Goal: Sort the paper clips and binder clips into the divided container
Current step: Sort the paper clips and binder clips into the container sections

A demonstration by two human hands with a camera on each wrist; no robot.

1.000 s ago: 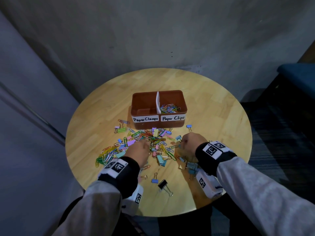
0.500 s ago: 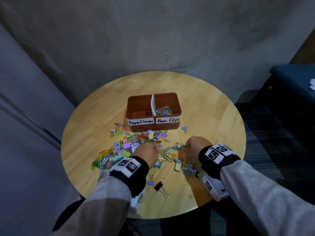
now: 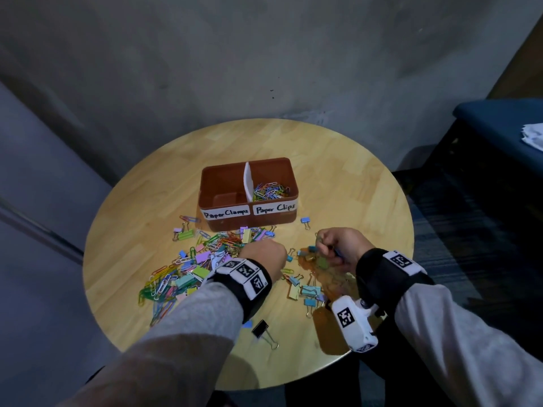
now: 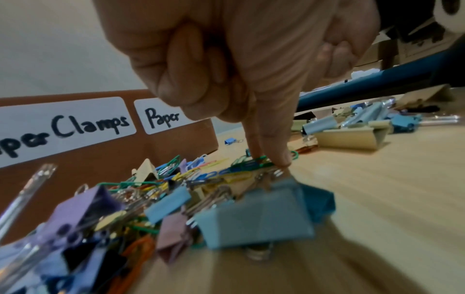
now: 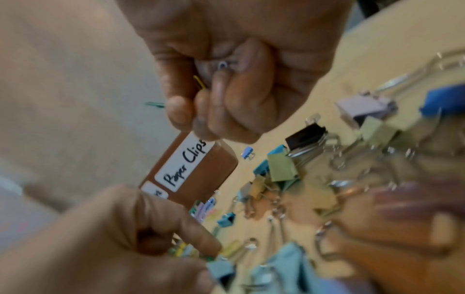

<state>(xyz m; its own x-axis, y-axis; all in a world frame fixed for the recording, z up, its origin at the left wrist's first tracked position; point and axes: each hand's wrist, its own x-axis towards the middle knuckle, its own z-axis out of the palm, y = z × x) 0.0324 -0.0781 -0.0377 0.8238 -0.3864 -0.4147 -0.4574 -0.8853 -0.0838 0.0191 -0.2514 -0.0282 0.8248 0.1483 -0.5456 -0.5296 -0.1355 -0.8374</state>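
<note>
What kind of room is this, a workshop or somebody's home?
Hard to say; probably a plain office or study corner. A small round wooden table stands against a bare grey wall, and a blue seat with papers stands beside it.

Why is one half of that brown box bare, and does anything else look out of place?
The brown box holds paper clips only in its right half, labelled Paper Clips; the half labelled Paper Clamps shows nothing inside. Everything else lies loose across the round table. One black binder clip lies apart, near the front edge.
</note>
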